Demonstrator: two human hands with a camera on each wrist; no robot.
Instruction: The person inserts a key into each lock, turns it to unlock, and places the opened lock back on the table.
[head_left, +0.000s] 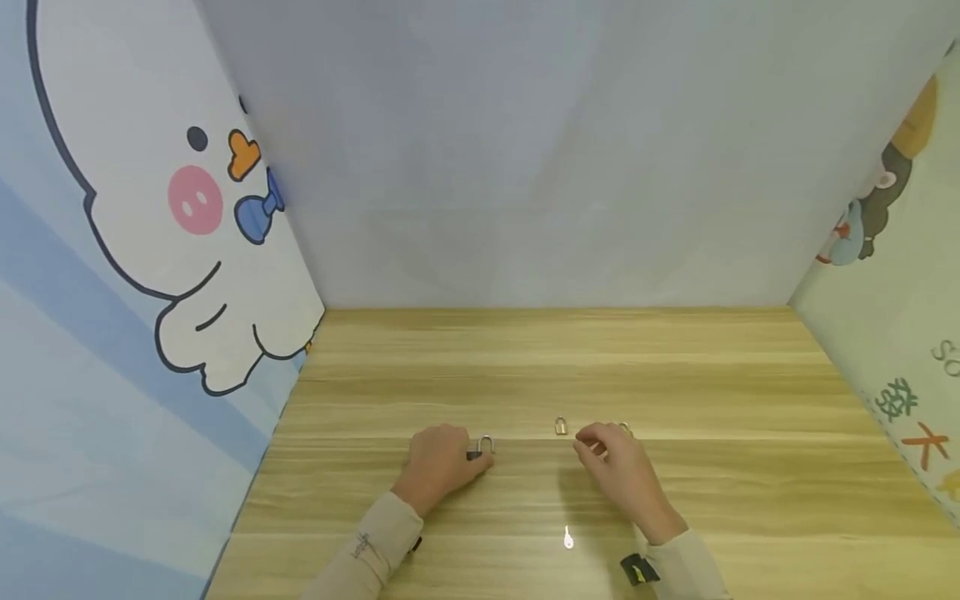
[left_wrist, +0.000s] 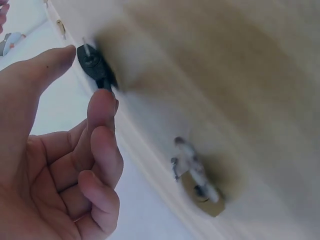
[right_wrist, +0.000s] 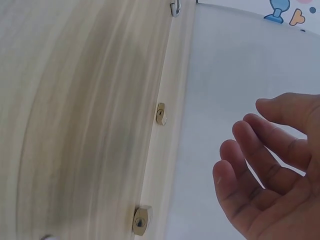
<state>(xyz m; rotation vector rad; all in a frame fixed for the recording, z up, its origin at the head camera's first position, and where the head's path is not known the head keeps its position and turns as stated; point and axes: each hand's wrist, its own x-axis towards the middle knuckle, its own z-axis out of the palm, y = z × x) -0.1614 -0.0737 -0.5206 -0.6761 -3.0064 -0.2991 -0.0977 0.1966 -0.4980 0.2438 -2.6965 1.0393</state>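
In the left wrist view, my left hand point(left_wrist: 65, 145) pinches a black padlock point(left_wrist: 95, 65) between thumb and index finger. Its raised silver shackle point(head_left: 486, 442) shows beside the thumb in the head view. Near that hand stands a brass padlock point(left_wrist: 204, 196) with a blurred key in its keyhole; the left hand hides it from the head camera. My right hand point(head_left: 618, 468) hovers above the table, fingers loosely bent around nothing. Just left of its fingertips is a small brass padlock point(head_left: 561, 427). Another brass padlock point(right_wrist: 142, 220) is partly hidden behind the right hand in the head view.
A small key point(head_left: 567, 538) lies on the wood-grain table point(head_left: 525, 358), nearer to me than the padlocks. A pale wall point(head_left: 555, 167) rises at the table's far edge. Printed panels point(head_left: 247, 333) stand along the left and right sides.
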